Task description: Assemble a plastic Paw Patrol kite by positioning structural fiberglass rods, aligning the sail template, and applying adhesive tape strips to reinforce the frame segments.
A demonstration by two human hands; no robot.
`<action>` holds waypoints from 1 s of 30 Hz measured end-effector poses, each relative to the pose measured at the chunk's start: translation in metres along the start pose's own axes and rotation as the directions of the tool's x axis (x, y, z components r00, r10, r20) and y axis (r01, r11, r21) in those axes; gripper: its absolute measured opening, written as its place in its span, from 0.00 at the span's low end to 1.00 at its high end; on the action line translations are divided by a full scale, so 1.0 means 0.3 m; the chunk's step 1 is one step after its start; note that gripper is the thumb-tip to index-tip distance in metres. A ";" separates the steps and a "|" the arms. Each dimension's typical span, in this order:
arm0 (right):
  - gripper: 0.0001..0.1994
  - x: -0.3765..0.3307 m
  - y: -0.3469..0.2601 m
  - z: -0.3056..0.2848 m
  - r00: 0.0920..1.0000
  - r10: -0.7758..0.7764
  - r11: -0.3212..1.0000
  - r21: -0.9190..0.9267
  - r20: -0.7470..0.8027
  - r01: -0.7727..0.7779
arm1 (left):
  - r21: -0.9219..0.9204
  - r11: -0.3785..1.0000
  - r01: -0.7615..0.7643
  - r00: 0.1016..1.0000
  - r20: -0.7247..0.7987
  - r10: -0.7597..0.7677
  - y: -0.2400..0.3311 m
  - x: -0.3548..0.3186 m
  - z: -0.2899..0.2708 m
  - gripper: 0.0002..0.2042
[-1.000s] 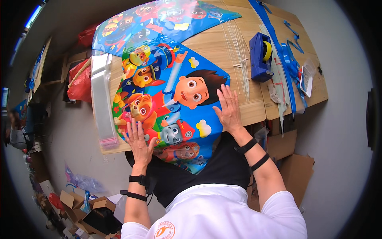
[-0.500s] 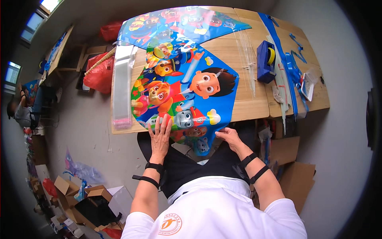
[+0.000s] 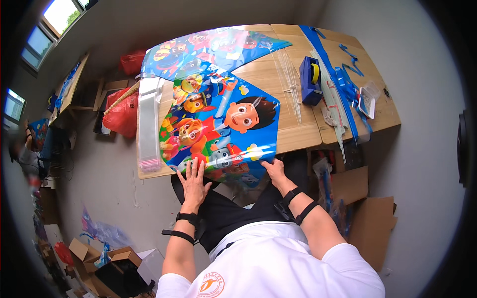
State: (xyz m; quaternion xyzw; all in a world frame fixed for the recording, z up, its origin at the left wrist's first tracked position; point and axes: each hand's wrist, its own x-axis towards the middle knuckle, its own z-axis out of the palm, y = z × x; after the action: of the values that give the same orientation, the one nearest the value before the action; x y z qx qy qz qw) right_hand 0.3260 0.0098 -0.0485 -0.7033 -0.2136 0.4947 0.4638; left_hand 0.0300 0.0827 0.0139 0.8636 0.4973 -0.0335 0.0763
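Observation:
A glossy kite sail (image 3: 241, 116), blue and printed with cartoon dogs and a child, lies on the wooden table and droops over its front edge above my lap. My left hand (image 3: 193, 185) has its fingers spread flat on the sail near that edge. At the sail's lower right border, my right hand (image 3: 275, 174) pinches the material between thumb and fingers. More printed kite sails (image 3: 218, 45) lie overlapping toward the far side of the table.
Thin white rods (image 3: 289, 84) lie right of the sail. Beyond them stand a blue tape dispenser (image 3: 310, 82), pale strips (image 3: 332, 99), blue ribbon (image 3: 348, 84) and a white tray (image 3: 367, 102). Clear plastic sleeves (image 3: 147, 124) line the table's left side. Cardboard boxes (image 3: 372, 228) flank me. Another person sits far left.
The whole view has shifted, with the table lower and to the left. My right hand has raised the sail's lower right border closer to the table edge. My left hand stays on the sail.

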 end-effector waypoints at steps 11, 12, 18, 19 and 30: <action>0.22 -0.369 -0.315 0.121 0.477 -0.802 0.204 -0.587 0.359 0.784 | -0.302 0.943 -0.140 0.975 0.122 0.184 0.647 0.340 -0.398 0.64; 0.23 -0.380 -0.327 0.128 0.490 -0.819 0.307 -0.494 0.299 0.814 | -0.203 0.964 -0.172 0.951 0.221 0.217 0.688 0.353 -0.393 0.66; 0.25 -0.369 -0.248 0.066 0.599 -0.708 0.422 -0.456 0.373 0.783 | 0.182 0.924 -0.336 0.796 0.579 0.176 0.744 0.393 -0.279 0.23; 0.25 -0.366 -0.241 0.060 0.649 -0.626 0.436 -0.496 0.432 0.751 | 0.148 0.927 -0.343 0.839 0.492 0.232 0.729 0.399 -0.283 0.15; 0.09 -0.212 -0.578 -0.013 0.529 -0.846 0.437 -0.489 0.061 0.755 | -0.694 0.609 -0.384 0.893 -0.446 0.055 0.322 0.585 -1.225 0.10</action>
State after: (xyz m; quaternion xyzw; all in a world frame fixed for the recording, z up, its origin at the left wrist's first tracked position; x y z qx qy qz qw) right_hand 0.3303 0.0426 0.1333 -0.6480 -0.5860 0.0775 0.4804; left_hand 0.1951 0.2455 0.3622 0.7927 0.3563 0.3586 0.3406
